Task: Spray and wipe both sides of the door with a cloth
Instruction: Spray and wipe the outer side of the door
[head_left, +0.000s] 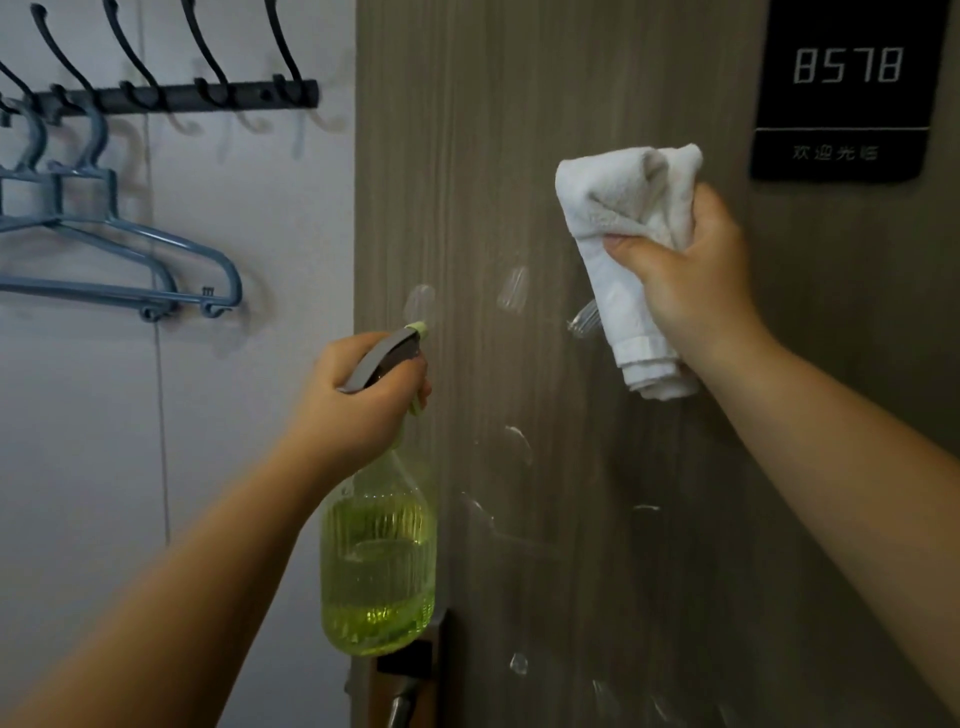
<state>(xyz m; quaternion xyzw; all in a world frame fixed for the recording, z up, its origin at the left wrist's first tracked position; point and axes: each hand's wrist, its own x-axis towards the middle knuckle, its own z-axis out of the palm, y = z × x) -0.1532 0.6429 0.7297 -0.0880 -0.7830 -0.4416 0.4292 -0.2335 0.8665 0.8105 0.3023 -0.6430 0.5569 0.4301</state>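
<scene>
Gripped upright, spray bottle (378, 561) nozzle faces door (597, 467).

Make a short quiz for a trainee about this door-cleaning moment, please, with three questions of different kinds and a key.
1. True or false: the right hand holds the white cloth.
2. What does the left hand grip? A) hanger B) spray bottle C) door handle
3. Fill in: wet droplets show on the wooden ____.

Key: 1 true. 2 B. 3 door.
</scene>
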